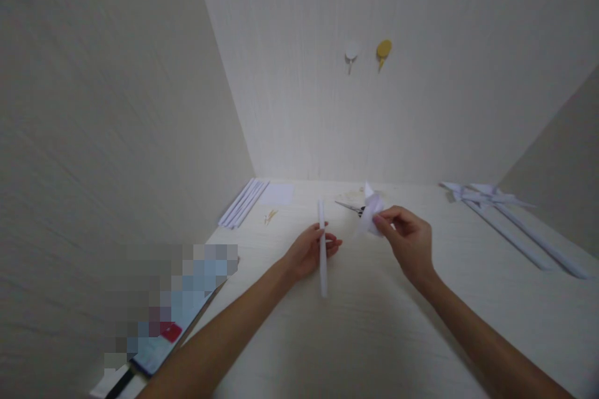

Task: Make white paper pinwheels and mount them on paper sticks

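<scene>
My left hand [309,250] is closed around a white rolled paper stick [322,262], held roughly upright above the white table [374,324]. My right hand [406,238] pinches a folded white paper pinwheel head [372,212] just right of the stick's top. The two pieces are close but apart. A pair of scissors [350,206] lies on the table behind the folded paper, partly hidden by it.
Several white paper sticks [243,202] lie at the back left beside a paper sheet [277,194] and small wooden bits [270,216]. Finished paper pinwheels on long sticks [505,218] lie at the right. Two wall hooks, white [350,53] and yellow [384,51]. A blurred item [173,305] sits at the left edge.
</scene>
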Demonstrator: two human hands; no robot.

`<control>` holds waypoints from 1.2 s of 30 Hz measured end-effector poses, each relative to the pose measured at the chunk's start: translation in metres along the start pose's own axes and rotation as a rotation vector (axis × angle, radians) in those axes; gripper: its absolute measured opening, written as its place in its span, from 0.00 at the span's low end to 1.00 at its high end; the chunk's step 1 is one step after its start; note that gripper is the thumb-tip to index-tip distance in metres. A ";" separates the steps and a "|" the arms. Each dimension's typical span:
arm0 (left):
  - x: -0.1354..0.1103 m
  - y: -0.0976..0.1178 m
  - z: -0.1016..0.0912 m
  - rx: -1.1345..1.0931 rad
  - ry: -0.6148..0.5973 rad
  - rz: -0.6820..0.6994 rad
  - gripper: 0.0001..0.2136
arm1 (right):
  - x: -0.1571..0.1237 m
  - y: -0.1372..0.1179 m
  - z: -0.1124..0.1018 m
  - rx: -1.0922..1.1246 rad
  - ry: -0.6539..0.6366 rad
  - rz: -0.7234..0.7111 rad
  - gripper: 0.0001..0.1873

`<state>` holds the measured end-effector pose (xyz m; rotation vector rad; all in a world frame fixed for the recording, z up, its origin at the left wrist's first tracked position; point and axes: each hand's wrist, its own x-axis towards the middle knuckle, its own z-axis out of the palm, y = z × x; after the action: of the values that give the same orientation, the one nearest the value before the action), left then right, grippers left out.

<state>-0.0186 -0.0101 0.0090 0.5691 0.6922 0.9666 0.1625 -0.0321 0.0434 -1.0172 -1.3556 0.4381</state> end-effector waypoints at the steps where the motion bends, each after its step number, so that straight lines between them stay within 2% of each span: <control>1: 0.003 -0.001 0.001 0.002 0.010 0.024 0.10 | -0.003 0.008 0.004 0.079 0.038 0.065 0.06; 4: 0.008 -0.003 0.003 0.006 0.032 0.078 0.09 | -0.013 0.026 0.014 0.217 0.137 0.236 0.07; 8: 0.008 -0.003 0.003 0.002 0.010 0.074 0.11 | -0.022 0.038 0.021 0.317 0.109 0.352 0.07; 15: 0.002 -0.001 0.005 -0.017 -0.066 0.042 0.30 | -0.025 0.045 0.024 0.520 0.054 0.507 0.07; 17: 0.002 -0.001 0.006 -0.042 -0.055 0.034 0.27 | -0.026 0.044 0.025 0.552 0.049 0.536 0.08; 21: 0.005 -0.002 0.003 -0.141 -0.022 0.049 0.11 | -0.027 0.041 0.024 0.606 0.033 0.583 0.09; 27: 0.006 -0.004 0.002 -0.113 -0.003 0.144 0.06 | -0.029 0.039 0.024 0.636 0.035 0.624 0.09; 32: 0.003 -0.006 0.006 -0.003 -0.077 0.131 0.11 | -0.029 0.041 0.024 0.608 0.048 0.627 0.08; 36: 0.003 -0.011 0.006 0.078 -0.152 0.076 0.12 | -0.030 0.042 0.024 0.576 0.047 0.624 0.08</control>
<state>-0.0071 -0.0137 0.0048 0.7341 0.5770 0.9594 0.1456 -0.0253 -0.0104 -0.9302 -0.7646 1.1858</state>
